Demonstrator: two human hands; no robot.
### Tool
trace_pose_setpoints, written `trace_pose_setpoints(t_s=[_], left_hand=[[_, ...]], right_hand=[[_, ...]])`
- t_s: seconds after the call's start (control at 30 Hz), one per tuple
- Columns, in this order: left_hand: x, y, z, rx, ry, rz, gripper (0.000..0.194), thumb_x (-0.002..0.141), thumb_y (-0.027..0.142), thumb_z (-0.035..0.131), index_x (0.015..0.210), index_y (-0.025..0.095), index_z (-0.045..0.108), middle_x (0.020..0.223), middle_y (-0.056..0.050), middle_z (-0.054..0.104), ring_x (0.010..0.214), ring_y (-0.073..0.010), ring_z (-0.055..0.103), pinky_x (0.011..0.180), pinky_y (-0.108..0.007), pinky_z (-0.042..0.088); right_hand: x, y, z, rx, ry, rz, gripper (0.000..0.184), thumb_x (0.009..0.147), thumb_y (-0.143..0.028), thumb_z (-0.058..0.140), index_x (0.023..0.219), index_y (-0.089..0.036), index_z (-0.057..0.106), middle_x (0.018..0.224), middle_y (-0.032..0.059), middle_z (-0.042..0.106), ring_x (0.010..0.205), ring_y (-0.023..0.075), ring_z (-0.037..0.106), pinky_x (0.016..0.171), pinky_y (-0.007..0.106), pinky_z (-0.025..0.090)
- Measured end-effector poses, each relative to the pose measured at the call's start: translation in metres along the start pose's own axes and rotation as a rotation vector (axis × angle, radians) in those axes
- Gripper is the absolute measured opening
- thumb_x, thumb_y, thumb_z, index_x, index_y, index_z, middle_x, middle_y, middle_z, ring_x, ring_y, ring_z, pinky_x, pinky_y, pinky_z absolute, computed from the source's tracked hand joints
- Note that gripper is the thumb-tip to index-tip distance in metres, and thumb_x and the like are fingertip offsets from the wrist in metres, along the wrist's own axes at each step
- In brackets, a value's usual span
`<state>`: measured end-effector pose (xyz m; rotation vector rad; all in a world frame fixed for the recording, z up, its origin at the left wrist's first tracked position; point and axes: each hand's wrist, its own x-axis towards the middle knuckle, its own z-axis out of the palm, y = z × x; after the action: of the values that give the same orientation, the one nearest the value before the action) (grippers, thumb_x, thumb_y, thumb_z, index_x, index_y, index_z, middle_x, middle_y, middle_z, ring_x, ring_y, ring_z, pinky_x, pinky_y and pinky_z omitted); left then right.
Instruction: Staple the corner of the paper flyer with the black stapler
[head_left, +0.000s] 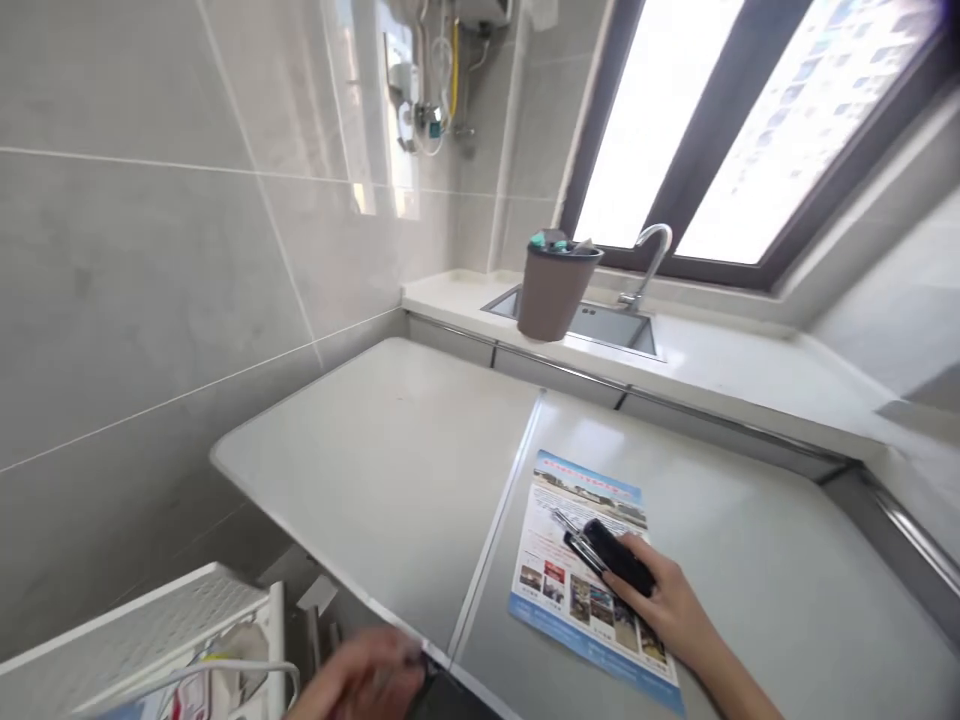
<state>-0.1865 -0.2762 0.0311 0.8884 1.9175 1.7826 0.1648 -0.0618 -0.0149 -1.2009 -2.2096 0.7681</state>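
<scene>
My right hand is wrapped around a black stapler and holds it over a printed flyer that lies flat on the grey counter. The stapler's metal tip points up and to the left across the page. My left hand is low at the counter's front edge, blurred by motion, with its fingers curled near a dark object I cannot make out.
A brown cup with items in it stands by the sink and its faucet under the window. A white mesh rack sits at the lower left. Tiled wall runs along the left.
</scene>
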Motion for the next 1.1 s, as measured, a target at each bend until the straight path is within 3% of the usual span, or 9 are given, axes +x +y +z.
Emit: trace_pose_setpoints(t_s=[0.07, 0.13, 0.3, 0.37, 0.47, 0.67, 0.83, 0.97, 1.1], left_hand=[[0.012, 0.010, 0.040, -0.003, -0.106, -0.015, 0.036, 0.079, 0.054, 0.077, 0.095, 0.021, 0.075, 0.090, -0.009, 0.076, 0.087, -0.0279, 0.072, 0.076, -0.038, 0.062], [0.036, 0.017, 0.089, 0.009, -0.213, -0.026, 0.034, 0.082, 0.056, 0.071, 0.086, 0.022, 0.074, 0.088, -0.010, 0.076, 0.085, -0.0278, 0.072, 0.077, -0.037, 0.060], [0.110, 0.010, 0.210, 0.152, -0.536, 0.188, 0.028, 0.090, 0.045, 0.058, 0.088, 0.020, 0.070, 0.081, -0.007, 0.073, 0.075, -0.0216, 0.066, 0.071, -0.033, 0.051], [0.131, 0.001, 0.243, 0.242, -0.600, 0.269, 0.024, 0.090, 0.040, 0.056, 0.085, 0.020, 0.069, 0.079, -0.005, 0.072, 0.073, -0.0204, 0.063, 0.070, -0.032, 0.048], [0.146, -0.010, 0.276, 0.269, -0.649, 0.324, 0.019, 0.087, 0.035, 0.058, 0.080, 0.020, 0.068, 0.079, -0.004, 0.071, 0.075, -0.0211, 0.062, 0.071, -0.032, 0.045], [0.150, -0.021, 0.307, 0.281, -0.684, 0.406, 0.019, 0.086, 0.035, 0.059, 0.080, 0.021, 0.070, 0.085, -0.007, 0.072, 0.084, -0.0248, 0.061, 0.079, -0.036, 0.044], [0.156, -0.025, 0.308, 0.239, -0.696, 0.407, 0.023, 0.085, 0.041, 0.063, 0.085, 0.021, 0.074, 0.095, -0.006, 0.074, 0.082, -0.0218, 0.062, 0.081, -0.034, 0.047], [0.158, -0.027, 0.306, 0.208, -0.672, 0.350, 0.029, 0.084, 0.047, 0.066, 0.090, 0.019, 0.075, 0.082, -0.004, 0.073, 0.073, -0.0190, 0.061, 0.072, -0.031, 0.048], [0.157, -0.027, 0.304, 0.193, -0.663, 0.316, 0.036, 0.085, 0.050, 0.066, 0.097, 0.017, 0.077, 0.082, -0.006, 0.076, 0.073, -0.0190, 0.064, 0.073, -0.030, 0.051]], right_hand=[[0.000, -0.008, -0.002, 0.014, -0.026, -0.017, 0.031, 0.092, -0.049, 0.060, 0.105, -0.021, 0.064, 0.097, 0.0040, 0.070, 0.087, 0.0235, 0.065, 0.077, 0.033, 0.052], [0.001, -0.014, -0.004, 0.017, -0.030, -0.032, 0.027, 0.093, -0.046, 0.059, 0.103, -0.021, 0.062, 0.096, 0.0041, 0.068, 0.087, 0.0231, 0.063, 0.078, 0.034, 0.050], [-0.001, -0.016, -0.013, -0.028, -0.004, -0.046, 0.014, 0.090, -0.035, 0.059, 0.095, -0.022, 0.057, 0.093, 0.0046, 0.065, 0.083, 0.0227, 0.059, 0.075, 0.034, 0.046], [-0.003, -0.012, -0.021, -0.060, -0.001, -0.025, 0.011, 0.088, -0.030, 0.060, 0.093, -0.022, 0.055, 0.093, 0.0046, 0.065, 0.082, 0.0223, 0.058, 0.074, 0.033, 0.045], [-0.007, -0.006, -0.036, -0.083, -0.015, 0.024, 0.009, 0.085, -0.024, 0.059, 0.092, -0.022, 0.053, 0.095, 0.0042, 0.064, 0.084, 0.0214, 0.057, 0.075, 0.032, 0.043], [-0.008, -0.002, -0.053, -0.096, -0.016, 0.043, 0.012, 0.082, -0.018, 0.059, 0.087, -0.023, 0.049, 0.094, 0.0022, 0.063, 0.084, 0.0194, 0.055, 0.074, 0.029, 0.040], [-0.009, 0.001, -0.055, -0.113, -0.012, 0.038, 0.013, 0.081, -0.018, 0.060, 0.089, -0.023, 0.051, 0.095, 0.0019, 0.063, 0.086, 0.0194, 0.056, 0.073, 0.028, 0.039], [-0.012, 0.002, -0.061, -0.151, -0.027, 0.030, 0.012, 0.081, -0.020, 0.061, 0.089, -0.023, 0.053, 0.093, 0.0012, 0.064, 0.084, 0.0191, 0.057, 0.072, 0.028, 0.037], [-0.018, 0.000, -0.070, -0.192, -0.080, 0.044, 0.010, 0.081, -0.022, 0.062, 0.088, -0.023, 0.054, 0.089, 0.0010, 0.065, 0.078, 0.0184, 0.056, 0.068, 0.028, 0.034]])
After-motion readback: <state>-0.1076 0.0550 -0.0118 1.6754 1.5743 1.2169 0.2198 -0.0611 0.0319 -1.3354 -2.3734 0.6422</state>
